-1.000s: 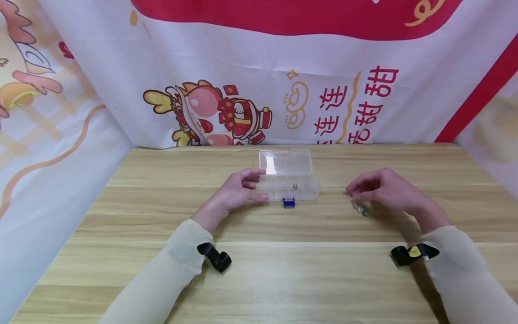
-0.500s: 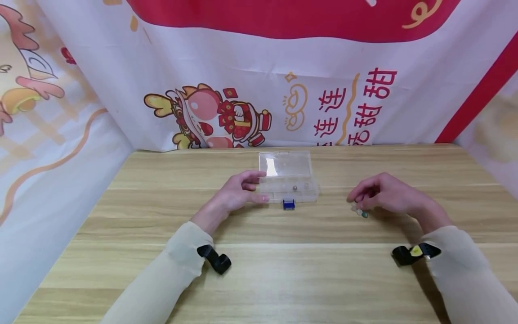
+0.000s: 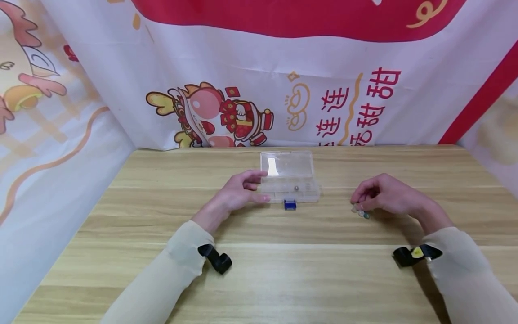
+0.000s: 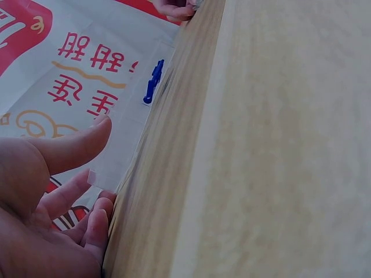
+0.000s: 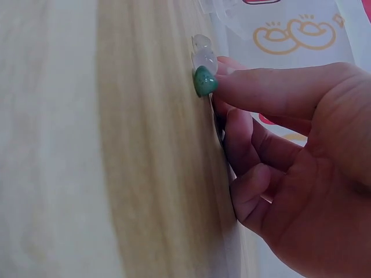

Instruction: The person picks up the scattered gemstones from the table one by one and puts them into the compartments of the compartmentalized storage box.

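Note:
My left hand (image 3: 238,192) grips the left end of a clear plastic compartment box (image 3: 307,194), thumb at the front corner and fingers toward the back. The box stands with its lid (image 3: 289,163) raised, and a blue latch (image 3: 290,204) hangs at its front. One small round greyish bead (image 3: 296,188) shows inside. To the right of the box, my right hand (image 3: 382,195) has its thumb and fingertips against a small cluster of polished stones. A green stone (image 5: 206,81) and pale translucent stones (image 5: 204,60) lie on the table; whether one is pinched is hidden.
The wooden table (image 3: 259,279) runs back to a printed cloth (image 3: 170,54) hanging behind it. Another printed cloth (image 3: 60,135) hangs along the left side. A black strap with a camera (image 3: 218,261) is on the left sleeve, and a similar one (image 3: 413,255) on the right.
My right fingertips have come down and closer to me, from just beyond the stones onto them. My left hand and the box stay in place.

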A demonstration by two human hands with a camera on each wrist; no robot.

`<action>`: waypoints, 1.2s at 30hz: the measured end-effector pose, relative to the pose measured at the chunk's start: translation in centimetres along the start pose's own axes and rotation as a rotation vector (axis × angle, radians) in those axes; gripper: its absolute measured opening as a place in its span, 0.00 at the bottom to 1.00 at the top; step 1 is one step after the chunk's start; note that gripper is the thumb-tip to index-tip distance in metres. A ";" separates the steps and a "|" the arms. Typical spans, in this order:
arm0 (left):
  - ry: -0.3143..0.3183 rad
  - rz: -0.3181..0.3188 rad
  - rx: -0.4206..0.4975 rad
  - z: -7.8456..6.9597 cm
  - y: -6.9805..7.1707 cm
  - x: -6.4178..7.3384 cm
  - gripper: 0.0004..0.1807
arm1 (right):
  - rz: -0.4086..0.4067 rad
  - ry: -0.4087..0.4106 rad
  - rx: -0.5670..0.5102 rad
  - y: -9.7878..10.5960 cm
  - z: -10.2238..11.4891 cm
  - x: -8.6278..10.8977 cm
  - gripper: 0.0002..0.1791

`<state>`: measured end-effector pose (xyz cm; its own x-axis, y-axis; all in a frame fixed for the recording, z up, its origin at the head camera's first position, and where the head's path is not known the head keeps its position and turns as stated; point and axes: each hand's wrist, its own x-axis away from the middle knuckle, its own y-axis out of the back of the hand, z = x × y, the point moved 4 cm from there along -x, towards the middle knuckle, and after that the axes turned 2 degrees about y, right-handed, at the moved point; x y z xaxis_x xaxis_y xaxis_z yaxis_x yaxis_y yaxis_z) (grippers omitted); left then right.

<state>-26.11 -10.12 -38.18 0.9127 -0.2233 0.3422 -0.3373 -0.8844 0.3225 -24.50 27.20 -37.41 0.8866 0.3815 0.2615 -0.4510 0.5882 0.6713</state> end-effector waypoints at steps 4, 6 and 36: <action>0.000 -0.001 0.000 0.0 0.0 -0.1 0.38 | -0.022 0.013 0.023 -0.1 0.1 -0.1 0.09; -0.004 -0.001 -0.005 0.0 0.0 -0.1 0.38 | -0.039 0.015 0.035 0.0 0.3 -0.1 0.08; -0.010 -0.002 0.004 -0.1 0.0 0.1 0.37 | -0.187 0.086 0.017 -1.3 5.6 -2.2 0.10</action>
<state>-26.07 -10.09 -38.05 0.9157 -0.2259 0.3323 -0.3347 -0.8864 0.3198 -25.30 21.62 -35.01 0.9425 0.3264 0.0719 -0.2770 0.6427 0.7143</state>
